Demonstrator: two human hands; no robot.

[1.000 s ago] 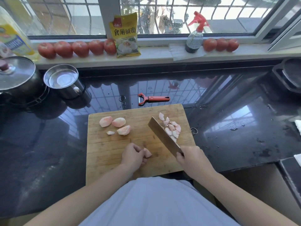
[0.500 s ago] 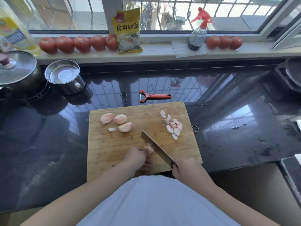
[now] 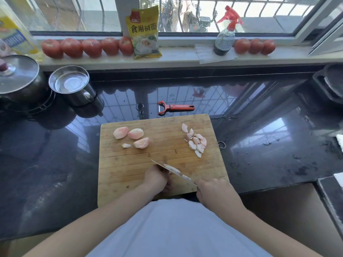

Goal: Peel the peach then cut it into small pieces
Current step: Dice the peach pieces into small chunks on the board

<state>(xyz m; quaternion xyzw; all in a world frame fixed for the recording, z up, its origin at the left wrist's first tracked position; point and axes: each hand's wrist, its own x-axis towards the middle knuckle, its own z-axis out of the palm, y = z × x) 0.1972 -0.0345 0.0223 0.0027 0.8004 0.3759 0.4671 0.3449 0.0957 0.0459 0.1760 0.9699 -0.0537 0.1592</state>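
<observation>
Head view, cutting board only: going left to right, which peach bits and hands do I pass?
Large peach chunks → left hand, holding down the piece being cut → knife → pile of small cut pieces → right hand on the knife handle.

wooden board (image 3: 130, 164), glossy dark counter (image 3: 259, 145)

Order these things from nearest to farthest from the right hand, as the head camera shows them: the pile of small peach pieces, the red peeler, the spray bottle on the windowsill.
From the right hand:
1. Pile of small peach pieces, on the cutting board's right side, just beyond the hand.
2. Red peeler, on the dark counter past the board's far edge.
3. Spray bottle, on the windowsill at the back.
</observation>
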